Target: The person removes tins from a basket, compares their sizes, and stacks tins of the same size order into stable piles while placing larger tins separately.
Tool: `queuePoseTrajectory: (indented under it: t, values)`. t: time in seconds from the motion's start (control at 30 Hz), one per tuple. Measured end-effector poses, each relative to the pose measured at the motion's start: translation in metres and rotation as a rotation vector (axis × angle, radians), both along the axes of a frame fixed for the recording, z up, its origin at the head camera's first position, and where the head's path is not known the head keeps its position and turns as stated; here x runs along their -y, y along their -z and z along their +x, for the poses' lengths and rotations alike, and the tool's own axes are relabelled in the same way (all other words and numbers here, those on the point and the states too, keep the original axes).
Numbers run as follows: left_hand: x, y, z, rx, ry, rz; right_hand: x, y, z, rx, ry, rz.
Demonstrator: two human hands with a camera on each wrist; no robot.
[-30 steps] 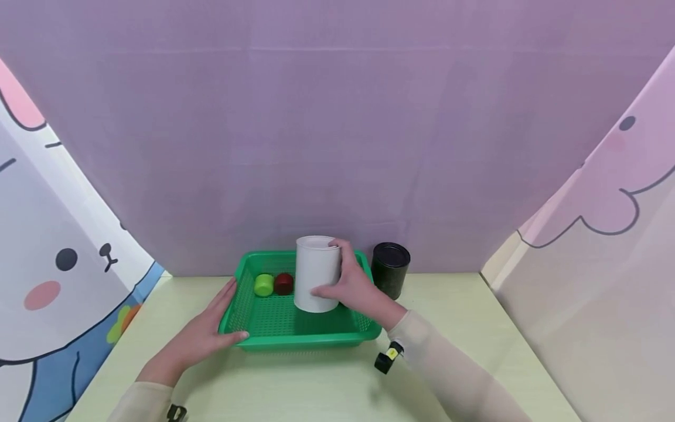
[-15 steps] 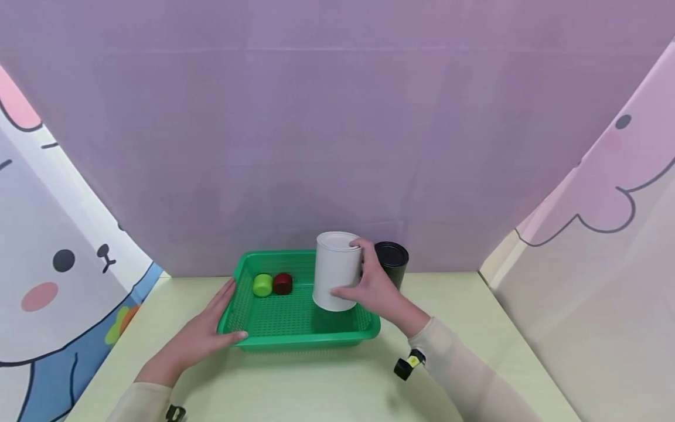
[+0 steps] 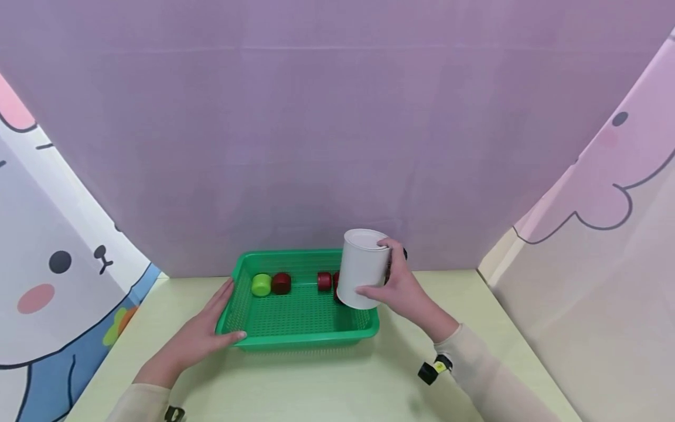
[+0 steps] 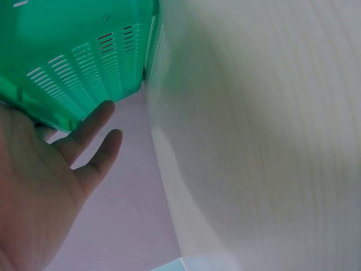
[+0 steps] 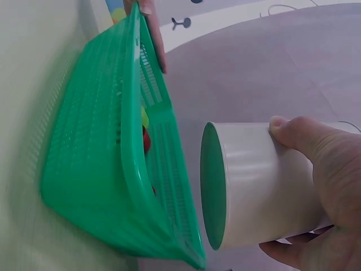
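White can (image 3: 362, 266) — plain, cylindrical, rimmed (metal, perhaps) — in the right hand (image 3: 405, 291)

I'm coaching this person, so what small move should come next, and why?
Probably carry the white can right, past the green basket: the right hand grips it raised clear of the basket, yet in the head view it overlaps the basket and partly hides a cluster of red pieces.

White can (image 3: 364, 272), green basket (image 3: 295, 338), purple backdrop (image 3: 337, 129)
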State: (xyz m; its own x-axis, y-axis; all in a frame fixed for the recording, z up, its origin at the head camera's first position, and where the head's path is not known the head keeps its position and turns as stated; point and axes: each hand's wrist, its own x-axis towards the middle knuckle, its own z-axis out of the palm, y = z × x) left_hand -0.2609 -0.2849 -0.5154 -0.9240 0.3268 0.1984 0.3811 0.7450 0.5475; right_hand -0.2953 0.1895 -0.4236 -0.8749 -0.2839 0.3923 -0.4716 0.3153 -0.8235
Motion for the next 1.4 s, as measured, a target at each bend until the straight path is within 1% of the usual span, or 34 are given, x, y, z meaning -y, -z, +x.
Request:
queuePoseTrajectory:
  t: [0.2,0.4,0.63,0.83,1.0,1.27,1.4]
  values:
    - [0.0,0.001,-0.001,0.008,0.0,0.003,-0.024,0.002,0.003,0.005,0.096,0.017]
    - [0.0,-0.001,0.0,0.007,-0.003,-0.005,-0.043,0.003,0.002,-0.065,0.154,0.011]
    - [-0.002,-0.005,0.003,0.0,-0.002,-0.006,-0.056,0.01,0.0,-0.099,0.181,-0.002]
    - [-0.002,-0.003,0.003,0.003,0.0,-0.003,-0.068,0.021,-0.001,-0.163,0.209,0.017]
    - [-0.002,-0.002,0.003,0.001,0.001,0.001,-0.078,0.024,-0.001,-0.216,0.239,0.037]
    - [-0.002,-0.003,0.003,0.009,-0.001,0.007,-0.094,0.029,-0.004,-0.258,0.267,0.046]
    - [-0.002,-0.003,0.002,0.008,-0.002,0.005,-0.101,0.034,-0.006,-0.277,0.291,0.069]
